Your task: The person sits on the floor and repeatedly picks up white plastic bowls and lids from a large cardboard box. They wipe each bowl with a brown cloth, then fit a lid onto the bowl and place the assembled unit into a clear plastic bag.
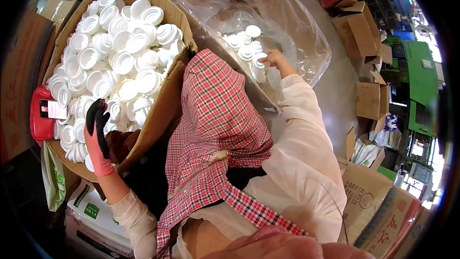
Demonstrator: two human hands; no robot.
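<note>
My left hand (98, 136), in a pink glove with black fingers, lies with fingers spread on the near edge of a heap of white plastic caps (120, 52). The caps fill a big cardboard box (165, 98). My right hand (274, 59) is bare and reaches into a clear plastic bag (287, 24), where its fingers close on a white cap (259, 59) on top of a smaller pile of caps (244, 48). A red checked cloth (215, 120) hangs down my front between both arms and hides part of the box's edge.
A red holder with a phone (45, 112) hangs on the box's left rim. Printed sacks (91, 211) lie at the lower left. Several cardboard boxes (357, 31) stand on the floor at right, with a green machine (421, 81) behind them and printed cartons (383, 220) at the lower right.
</note>
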